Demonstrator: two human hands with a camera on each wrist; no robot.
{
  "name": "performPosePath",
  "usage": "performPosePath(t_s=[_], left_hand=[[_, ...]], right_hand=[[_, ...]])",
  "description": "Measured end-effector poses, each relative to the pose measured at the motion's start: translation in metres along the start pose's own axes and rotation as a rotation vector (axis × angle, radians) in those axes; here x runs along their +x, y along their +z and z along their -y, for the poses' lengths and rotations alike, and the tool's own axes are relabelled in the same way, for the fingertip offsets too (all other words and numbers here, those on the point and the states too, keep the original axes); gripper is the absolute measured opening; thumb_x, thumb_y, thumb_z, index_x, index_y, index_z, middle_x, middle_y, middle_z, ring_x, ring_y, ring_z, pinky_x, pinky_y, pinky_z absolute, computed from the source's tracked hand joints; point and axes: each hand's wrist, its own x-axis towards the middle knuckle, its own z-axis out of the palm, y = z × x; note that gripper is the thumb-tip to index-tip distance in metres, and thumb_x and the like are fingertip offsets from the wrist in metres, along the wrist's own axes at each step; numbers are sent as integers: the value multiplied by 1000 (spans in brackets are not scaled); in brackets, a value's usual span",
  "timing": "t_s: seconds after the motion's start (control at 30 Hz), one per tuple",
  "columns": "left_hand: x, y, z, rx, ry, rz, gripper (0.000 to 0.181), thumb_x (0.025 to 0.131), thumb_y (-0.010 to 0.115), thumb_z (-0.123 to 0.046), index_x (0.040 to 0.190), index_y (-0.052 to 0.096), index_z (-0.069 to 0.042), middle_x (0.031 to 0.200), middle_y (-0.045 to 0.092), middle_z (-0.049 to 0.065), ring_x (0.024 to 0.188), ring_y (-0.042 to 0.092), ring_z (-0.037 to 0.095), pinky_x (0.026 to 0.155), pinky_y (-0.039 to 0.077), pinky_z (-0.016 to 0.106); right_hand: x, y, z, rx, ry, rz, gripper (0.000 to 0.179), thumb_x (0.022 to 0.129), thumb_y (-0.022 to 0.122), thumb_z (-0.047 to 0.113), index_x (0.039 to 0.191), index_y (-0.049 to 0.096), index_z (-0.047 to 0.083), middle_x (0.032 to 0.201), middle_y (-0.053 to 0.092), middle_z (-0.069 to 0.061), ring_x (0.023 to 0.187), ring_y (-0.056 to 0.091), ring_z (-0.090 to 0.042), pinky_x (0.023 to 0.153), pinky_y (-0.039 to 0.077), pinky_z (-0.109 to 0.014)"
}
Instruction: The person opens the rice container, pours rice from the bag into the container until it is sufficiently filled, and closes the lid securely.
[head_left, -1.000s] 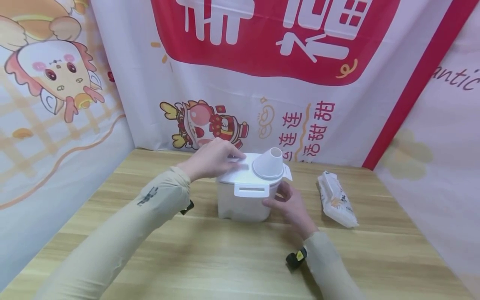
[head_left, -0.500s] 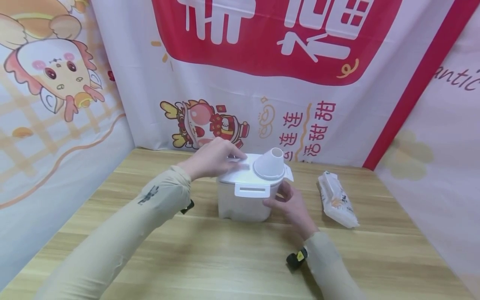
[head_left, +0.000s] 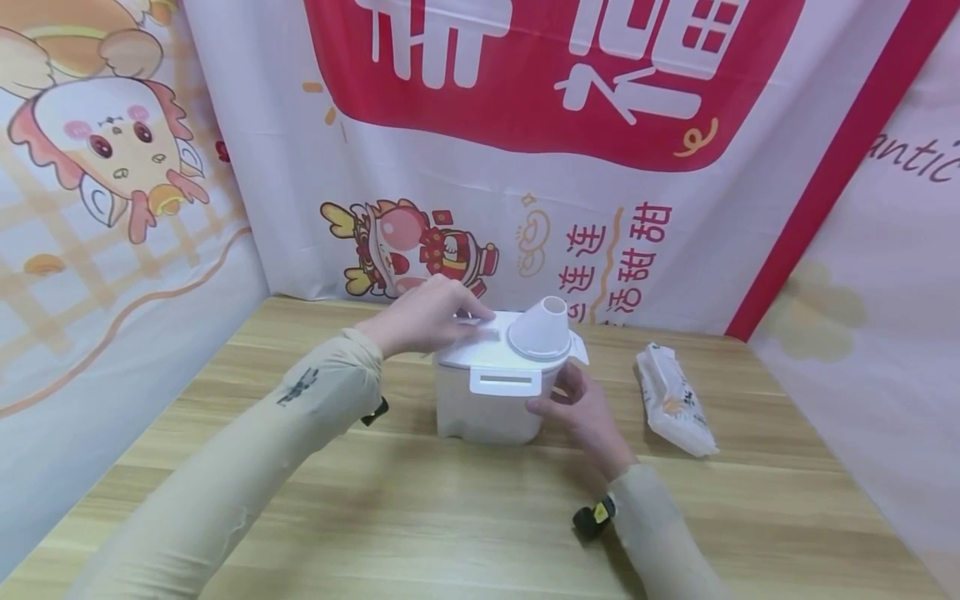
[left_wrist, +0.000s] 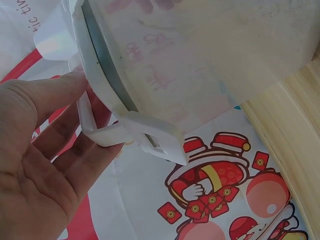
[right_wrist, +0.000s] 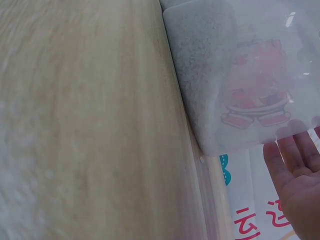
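Observation:
A translucent white storage container (head_left: 487, 421) stands upright on the wooden table, with pale rice-like grains (right_wrist: 197, 65) showing through its wall in the right wrist view. On top sits a white lid (head_left: 461, 358) that carries a white cone-shaped piece (head_left: 538, 329). Clips jut outward from the lid: a front clip (head_left: 506, 389) and another at the right end. My left hand (head_left: 423, 317) grips the lid's handle (left_wrist: 102, 136), thumb against the lid's edge. Around the container's right end, my right hand (head_left: 588, 412) holds it, thumb in front and fingers behind.
To the right lies a white plastic packet (head_left: 675, 400) with printed marks. The wooden table (head_left: 420, 517) meets a printed cloth backdrop (head_left: 450, 183) close behind the container. More patterned cloth hangs at the left and right sides.

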Motion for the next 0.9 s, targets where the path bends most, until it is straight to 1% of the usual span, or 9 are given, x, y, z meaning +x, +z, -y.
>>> performPosePath(t_s=[0.3, 0.6, 0.77, 0.9], left_hand=[[1, 1, 0, 31, 10, -18, 26, 88, 75, -14, 114, 75, -12, 109, 72, 2, 97, 65, 15, 86, 53, 34], [-1, 3, 4, -8, 4, -22, 24, 89, 75, -16, 113, 76, -14, 108, 72, 0, 101, 65, 15, 90, 52, 35], [-2, 4, 8, -28, 6, -37, 24, 88, 76, -17, 112, 76, -15, 107, 72, -1, 100, 66, 14, 90, 52, 36], [-2, 4, 7, -25, 12, -49, 23, 88, 77, -16, 111, 76, -15, 106, 73, -1, 99, 66, 14, 90, 52, 36]], right_hand=[[0, 0, -1, -17, 1, 7, 89, 72, 87, 41, 147, 41, 29, 146, 46, 3, 131, 45, -21, 107, 39, -44], [-1, 1, 0, -7, -25, -1, 88, 71, 89, 37, 146, 44, 27, 143, 49, 2, 129, 48, -21, 105, 42, -42], [-1, 0, 1, -11, -19, 8, 86, 73, 88, 36, 146, 43, 28, 144, 48, 3, 129, 48, -21, 106, 40, -43], [-1, 0, 2, -3, -11, 12, 87, 73, 87, 35, 148, 42, 28, 146, 46, 2, 130, 46, -22, 107, 39, -43]])
